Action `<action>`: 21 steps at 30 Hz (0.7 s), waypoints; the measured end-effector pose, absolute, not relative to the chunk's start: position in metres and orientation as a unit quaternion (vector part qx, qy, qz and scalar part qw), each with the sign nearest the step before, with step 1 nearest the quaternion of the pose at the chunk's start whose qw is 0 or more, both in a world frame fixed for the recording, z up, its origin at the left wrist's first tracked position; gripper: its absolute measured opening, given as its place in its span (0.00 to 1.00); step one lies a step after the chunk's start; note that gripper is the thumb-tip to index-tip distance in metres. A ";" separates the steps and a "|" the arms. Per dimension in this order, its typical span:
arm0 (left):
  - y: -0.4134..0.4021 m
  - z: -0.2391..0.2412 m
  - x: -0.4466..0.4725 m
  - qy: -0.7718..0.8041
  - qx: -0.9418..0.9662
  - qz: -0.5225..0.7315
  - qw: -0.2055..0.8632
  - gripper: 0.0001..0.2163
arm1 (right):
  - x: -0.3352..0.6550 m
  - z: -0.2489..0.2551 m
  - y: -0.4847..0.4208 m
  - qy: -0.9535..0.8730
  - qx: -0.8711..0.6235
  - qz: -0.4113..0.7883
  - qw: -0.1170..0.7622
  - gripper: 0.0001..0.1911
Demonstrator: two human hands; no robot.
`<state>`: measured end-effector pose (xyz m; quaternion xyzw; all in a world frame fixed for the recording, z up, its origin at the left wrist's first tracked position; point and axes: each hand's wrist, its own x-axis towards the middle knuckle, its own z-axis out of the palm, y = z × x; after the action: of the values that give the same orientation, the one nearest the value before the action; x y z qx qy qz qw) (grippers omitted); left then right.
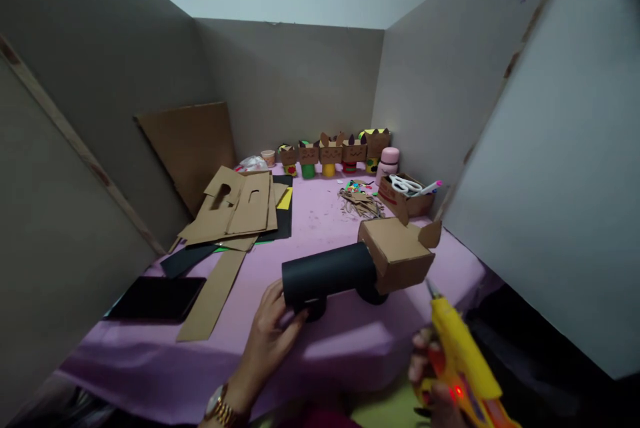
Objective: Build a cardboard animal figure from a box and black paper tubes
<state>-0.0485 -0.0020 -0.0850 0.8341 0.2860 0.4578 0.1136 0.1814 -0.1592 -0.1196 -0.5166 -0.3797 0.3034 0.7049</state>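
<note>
Left hand: part curled, fingers and thumb holding the tube's left end.
Tube: near the table's front edge.
Box: at the tube's right end, seemingly the part being glued.
Right hand: closed round the glue gun, right of the tube.
Nozzle: near the box; next move likely calls for steady aim.

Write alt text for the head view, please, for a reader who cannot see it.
A person's left grip holds a black tube whose end meets an eared cardboard box, while the right grip holds a yellow glue gun, its nozzle near the box. Behind, on a pinkish tablecloth, stand five cardboard-headed figures.
</note>
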 end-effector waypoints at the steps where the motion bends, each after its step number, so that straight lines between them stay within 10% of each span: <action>1: -0.003 -0.085 -0.049 0.285 0.832 0.461 0.114 0.13 | 0.185 -0.116 -0.155 -0.353 -0.529 0.263 0.725 0.16; 7: -0.003 -0.096 -0.056 0.340 0.763 0.507 0.213 0.15 | 0.213 -0.084 -0.123 -0.268 -0.566 0.131 0.768 0.15; 21: 0.019 -0.093 -0.071 0.467 0.581 0.540 0.390 0.22 | 0.331 -0.076 -0.022 -0.513 -0.805 -0.001 0.297 0.17</action>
<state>-0.0707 0.0192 -0.0935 0.5813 0.4673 0.5401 0.3898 0.3312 -0.0221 -0.0755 -0.8051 -0.5132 -0.0005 0.2974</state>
